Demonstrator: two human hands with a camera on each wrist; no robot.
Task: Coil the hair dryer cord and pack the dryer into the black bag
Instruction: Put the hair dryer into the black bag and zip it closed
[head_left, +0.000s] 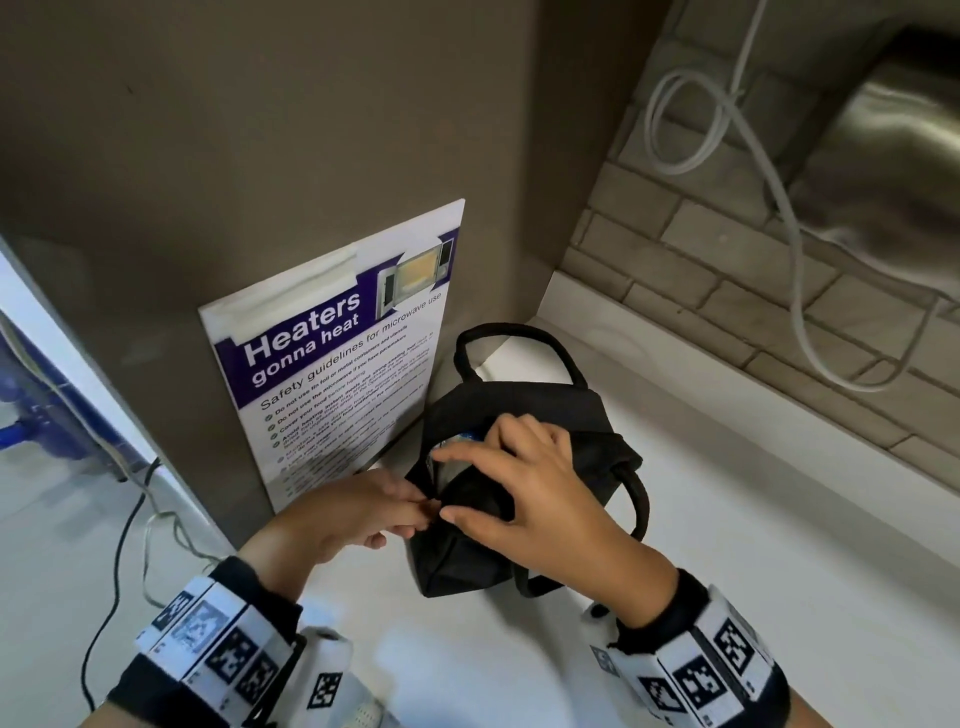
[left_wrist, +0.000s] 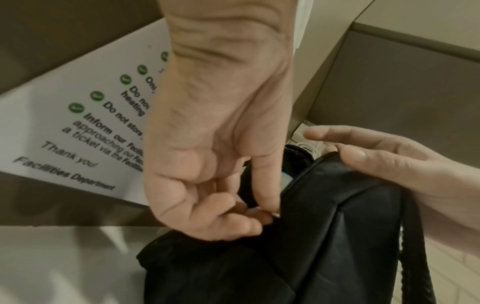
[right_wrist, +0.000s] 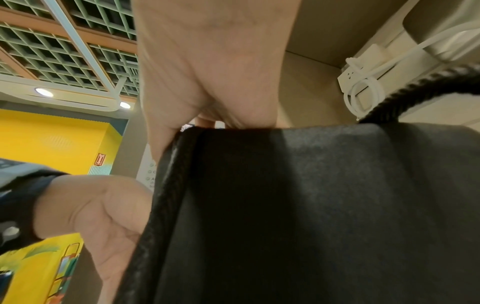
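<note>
One black bag (head_left: 524, 415) on the white counter (head_left: 727, 519), two handles (head_left: 514, 338), mouth open. Two hands at that mouth. Left hand (head_left: 353, 519) pinching the near rim, thumb and fingertips (left_wrist: 262, 216) clamped on the fabric. Right hand (head_left: 530, 483) arched over the opening, fingers curled over the far edge. One dark rounded dryer body (head_left: 478, 493) just under the right fingers, inside the bag. Beyond the fingertips, one microwave notice (head_left: 332, 364). Only in the right wrist view: one white power strip (right_wrist: 363, 76). Cord coil hidden.
</note>
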